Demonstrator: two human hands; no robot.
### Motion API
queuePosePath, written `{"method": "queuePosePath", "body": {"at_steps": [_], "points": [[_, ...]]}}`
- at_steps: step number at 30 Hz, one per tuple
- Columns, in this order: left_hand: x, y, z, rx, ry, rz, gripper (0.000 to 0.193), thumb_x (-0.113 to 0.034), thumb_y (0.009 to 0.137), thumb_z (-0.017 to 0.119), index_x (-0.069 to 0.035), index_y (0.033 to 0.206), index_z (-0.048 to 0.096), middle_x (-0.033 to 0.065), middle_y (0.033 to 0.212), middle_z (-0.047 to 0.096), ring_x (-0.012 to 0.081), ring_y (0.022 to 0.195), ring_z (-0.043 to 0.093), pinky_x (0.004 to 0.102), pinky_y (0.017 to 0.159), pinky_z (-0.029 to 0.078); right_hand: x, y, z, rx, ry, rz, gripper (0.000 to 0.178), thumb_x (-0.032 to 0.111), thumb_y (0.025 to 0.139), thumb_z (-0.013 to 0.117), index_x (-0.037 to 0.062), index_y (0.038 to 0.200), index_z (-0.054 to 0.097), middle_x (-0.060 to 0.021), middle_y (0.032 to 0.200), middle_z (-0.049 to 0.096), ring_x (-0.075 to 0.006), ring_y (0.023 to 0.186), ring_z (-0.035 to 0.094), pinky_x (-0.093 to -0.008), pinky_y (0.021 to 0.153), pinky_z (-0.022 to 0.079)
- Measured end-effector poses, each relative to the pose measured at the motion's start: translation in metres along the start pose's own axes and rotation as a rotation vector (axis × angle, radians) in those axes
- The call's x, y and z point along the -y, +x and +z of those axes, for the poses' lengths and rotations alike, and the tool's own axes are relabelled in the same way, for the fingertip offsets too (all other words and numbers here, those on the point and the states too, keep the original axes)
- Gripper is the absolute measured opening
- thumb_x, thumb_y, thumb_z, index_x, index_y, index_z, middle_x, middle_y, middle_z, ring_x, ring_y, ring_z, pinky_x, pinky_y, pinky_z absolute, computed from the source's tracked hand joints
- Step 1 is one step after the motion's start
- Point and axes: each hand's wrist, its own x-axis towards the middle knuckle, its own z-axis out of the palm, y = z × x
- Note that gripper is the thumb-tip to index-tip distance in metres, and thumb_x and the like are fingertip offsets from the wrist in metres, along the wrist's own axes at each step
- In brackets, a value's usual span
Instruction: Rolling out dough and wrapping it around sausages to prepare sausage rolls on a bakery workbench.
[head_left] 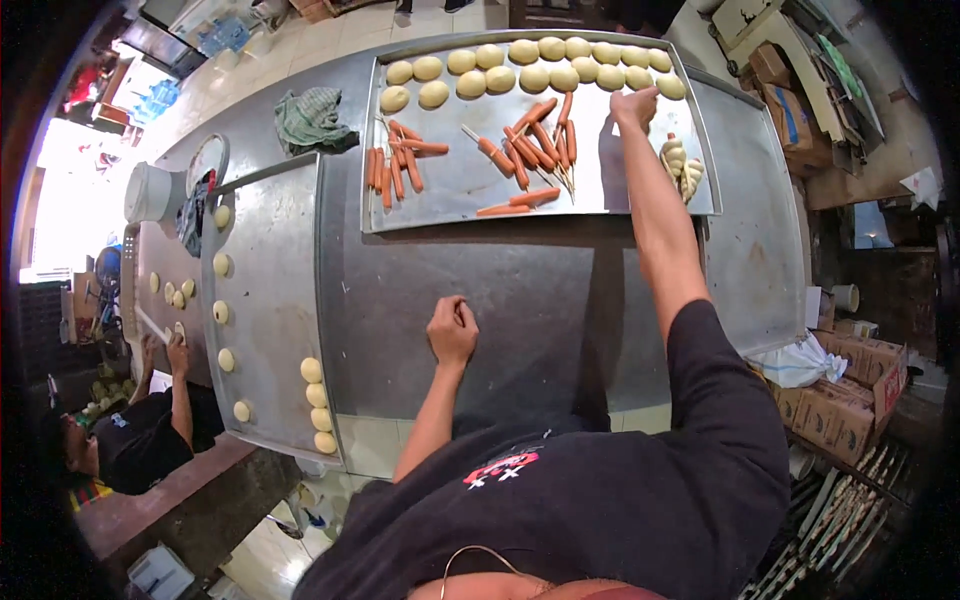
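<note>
My right hand (635, 108) reaches to the front edge of the rows of dough balls (534, 77) at the far side of a metal tray (450, 210). Its fingers are closed, and what they hold, if anything, is hidden. My left hand (453, 330) hovers over the bare table with its fingers curled in and nothing visible in them. Several sausages on sticks (540, 145) lie in the middle of the tray, and another bunch of sausages (398, 165) lies at its left. Beside my right forearm are sausages wrapped in spiralled dough (690, 178).
A second metal tray (270, 300) on the left bears several dough balls (313, 395). A green cloth (310, 120) lies behind it. At the far left a co-worker's hands (177, 352) handle a rolling pin beside small dough pieces. Cardboard boxes (840, 400) stand at the right.
</note>
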Motion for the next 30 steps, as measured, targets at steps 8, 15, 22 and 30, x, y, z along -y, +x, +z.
{"method": "queuePosePath", "body": {"at_steps": [8, 15, 22, 30], "points": [[-0.001, 0.003, 0.011, -0.022, 0.112, 0.067, 0.007, -0.003, 0.084, 0.062, -0.003, 0.090, 0.064, 0.0108, 0.075, 0.059, 0.0262, 0.056, 0.058, 0.0333, 0.052, 0.047, -0.009, 0.124, 0.008, 0.191, -0.651, -0.117, 0.077, 0.052, 0.076, 0.067, 0.0285, 0.146, 0.043, -0.0161, 0.160, 0.024, -0.0481, 0.147, 0.013, -0.0754, 0.107, 0.019], [-0.005, 0.003, 0.009, -0.039, 0.178, 0.049, 0.008, -0.003, 0.082, 0.061, -0.005, 0.089, 0.061, 0.0096, 0.076, 0.059, 0.0271, 0.057, 0.059, 0.0346, 0.052, 0.048, -0.025, 0.149, -0.007, 0.423, -0.686, -0.532, 0.058, 0.038, 0.072, 0.072, 0.0232, 0.127, 0.063, -0.0134, 0.140, 0.053, -0.0393, 0.131, 0.045, -0.0626, 0.103, 0.038], [-0.006, 0.000, 0.009, -0.027, 0.162, 0.038, 0.008, -0.008, 0.082, 0.059, -0.008, 0.090, 0.059, 0.0104, 0.083, 0.061, 0.0330, 0.070, 0.064, 0.0416, 0.060, 0.052, 0.046, -0.044, -0.103, -0.194, -0.502, -0.930, 0.038, 0.028, 0.069, 0.075, 0.0102, 0.102, 0.067, -0.0091, 0.098, 0.065, -0.0344, 0.095, 0.060, -0.0471, 0.082, 0.050], [-0.002, -0.004, 0.006, -0.050, 0.089, 0.095, 0.010, -0.008, 0.084, 0.059, -0.004, 0.092, 0.061, 0.0139, 0.082, 0.062, 0.0362, 0.071, 0.063, 0.0435, 0.062, 0.051, 0.018, -0.330, -0.086, 0.412, 0.009, -0.687, 0.048, 0.014, 0.070, 0.078, 0.0017, 0.110, 0.055, -0.0217, 0.107, 0.055, -0.0411, 0.100, 0.055, -0.0487, 0.085, 0.047]]}}
